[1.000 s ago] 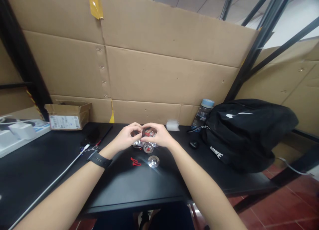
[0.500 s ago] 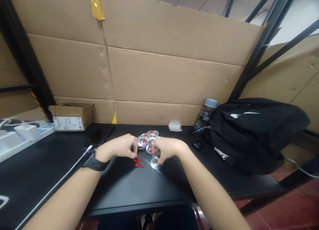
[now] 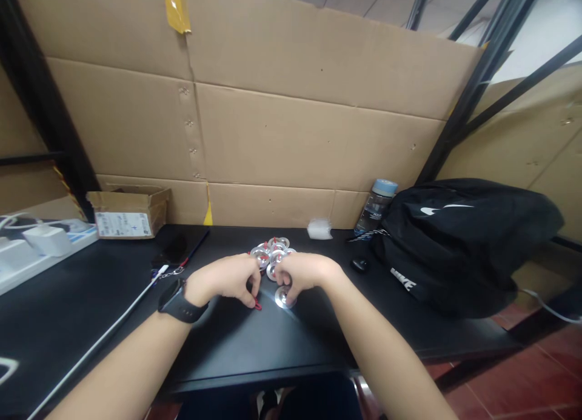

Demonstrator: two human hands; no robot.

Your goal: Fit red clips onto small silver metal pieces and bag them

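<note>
Centrally, above a black surface [image 3: 236, 353], two bare hands work close together, backs up and fingers pointing down. The left hand [image 3: 233, 277] has thumb and fingertips pinched on a red cord [image 3: 257, 305], whose end pokes out below them. The right hand [image 3: 308, 271] curls its fingers over a shiny silver disc [image 3: 282, 297], lying flat just right of the cord; fingertips meet the rim, but whether they grip it cannot be told.

Just behind the hands is a cluster of more discs [image 3: 278, 256], overlapping, several showing bits of red. A black watch [image 3: 177, 302] circles the left wrist.

Farther out to the right are a black mouse [image 3: 359, 264] and a bag [image 3: 459, 244], black, with a white swoosh and "NIKE" in white capitals near its base. Behind the bag's left edge stands a clear bottle [image 3: 370, 211] with a blue cap; its pale lettering is too small to read surely.

At left, a white cable [image 3: 104, 335] runs across the surface. Beyond it sits an open box [image 3: 130, 217]; its white label carries unreadable print and a small blue mark. A white power strip [image 3: 20, 265] lies at far left. Cardboard [image 3: 291, 129] walls the back.
</note>
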